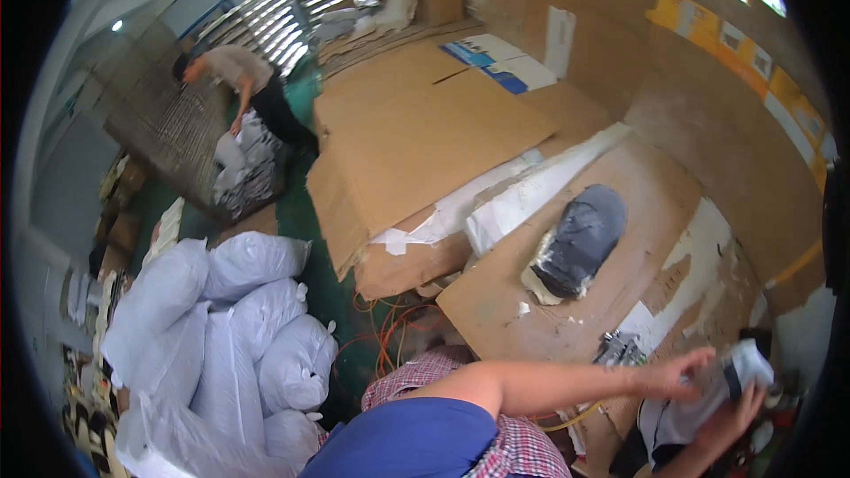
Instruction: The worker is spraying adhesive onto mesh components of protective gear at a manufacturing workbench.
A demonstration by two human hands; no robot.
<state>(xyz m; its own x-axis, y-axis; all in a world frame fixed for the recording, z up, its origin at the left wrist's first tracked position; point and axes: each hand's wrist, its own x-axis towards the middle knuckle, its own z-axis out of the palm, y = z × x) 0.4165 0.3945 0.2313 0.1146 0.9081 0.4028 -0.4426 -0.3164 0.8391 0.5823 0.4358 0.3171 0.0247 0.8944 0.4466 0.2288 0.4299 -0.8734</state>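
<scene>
At the lower right, my right hand [733,420] is closed around a light grey and white soft piece with black parts [745,363]; I cannot make out its kind. My left hand [675,375] reaches across next to that piece, its fingers apart, with nothing visible between them. More white and black material [677,420] hangs below my hands. On the cardboard-covered bench to the left lies a dark grey padded piece [584,239] with rounded ends and pale foam at its near edge. A metal spray gun [620,350] rests near the bench's front edge, close to my left forearm.
Stuffed white bags [212,345] are heaped on the floor at left. Orange hoses [387,336] tangle beside the bench. Large cardboard sheets [425,142] cover a neighbouring surface. At the back left, another person [239,75] bends over a pile of grey pieces [248,164].
</scene>
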